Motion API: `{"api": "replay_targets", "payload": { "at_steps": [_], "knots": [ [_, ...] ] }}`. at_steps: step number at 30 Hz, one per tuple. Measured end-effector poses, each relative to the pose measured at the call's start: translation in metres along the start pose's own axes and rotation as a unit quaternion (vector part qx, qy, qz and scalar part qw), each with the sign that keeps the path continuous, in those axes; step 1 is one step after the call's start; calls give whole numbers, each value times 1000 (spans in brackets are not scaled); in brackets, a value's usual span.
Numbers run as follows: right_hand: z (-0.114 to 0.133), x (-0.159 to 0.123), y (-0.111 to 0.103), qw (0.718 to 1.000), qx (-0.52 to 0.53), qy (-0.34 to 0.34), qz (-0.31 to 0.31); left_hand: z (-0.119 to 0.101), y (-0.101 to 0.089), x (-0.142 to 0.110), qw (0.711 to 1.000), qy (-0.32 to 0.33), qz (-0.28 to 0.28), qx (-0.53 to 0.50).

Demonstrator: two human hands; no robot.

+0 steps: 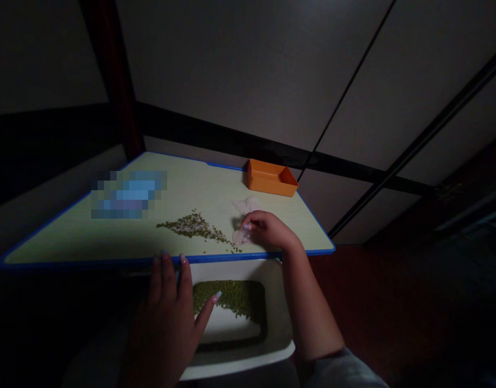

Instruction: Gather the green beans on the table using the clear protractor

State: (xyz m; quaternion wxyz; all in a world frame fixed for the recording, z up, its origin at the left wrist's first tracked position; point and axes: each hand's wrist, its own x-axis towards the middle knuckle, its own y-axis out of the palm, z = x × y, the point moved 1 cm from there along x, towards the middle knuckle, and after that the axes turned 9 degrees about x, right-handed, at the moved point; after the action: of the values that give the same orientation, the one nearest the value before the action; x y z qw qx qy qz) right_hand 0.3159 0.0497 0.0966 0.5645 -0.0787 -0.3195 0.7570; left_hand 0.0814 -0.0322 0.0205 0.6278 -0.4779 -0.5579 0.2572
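Observation:
My right hand (268,229) is over the front right of the small table (215,178), its fingers pinched on a pale pinkish, thin cloth-like piece (243,235). Another pale pinkish patch (247,204) lies just behind the fingers; whether it is part of the same piece I cannot tell. To the left of that hand, a scattered heap of small green and pale grains (191,225) tapers toward the cloth. My left hand (173,302) is open with spread fingers at the table's front edge. Its thumb reaches over a white tub (278,312) holding many small green grains (235,293).
At the back right of the table stands an orange open box (272,180). A blurred-out blue item (130,194) lies at the left. Blue trim (110,263) edges the tabletop. Pale panels (240,70) rise behind it, and a dark red floor (365,302) is on the right.

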Motion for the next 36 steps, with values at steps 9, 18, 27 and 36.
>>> {"api": "replay_targets", "payload": {
  "at_steps": [9,18,27,36],
  "knots": [
    [6,3,1,999,-42,-20,-24,0,-3,0,1000,-3,8,-1],
    [6,3,1,998,-59,-12,-25,-1,-3,-1,1000,-7,10,-8],
    [4,0,1,999,-30,-3,-10,-1,-3,0,1000,-4,2,-20],
    [5,-1,1,1000,-6,11,3,0,-3,0,1000,-5,9,-9]
  ]
}}
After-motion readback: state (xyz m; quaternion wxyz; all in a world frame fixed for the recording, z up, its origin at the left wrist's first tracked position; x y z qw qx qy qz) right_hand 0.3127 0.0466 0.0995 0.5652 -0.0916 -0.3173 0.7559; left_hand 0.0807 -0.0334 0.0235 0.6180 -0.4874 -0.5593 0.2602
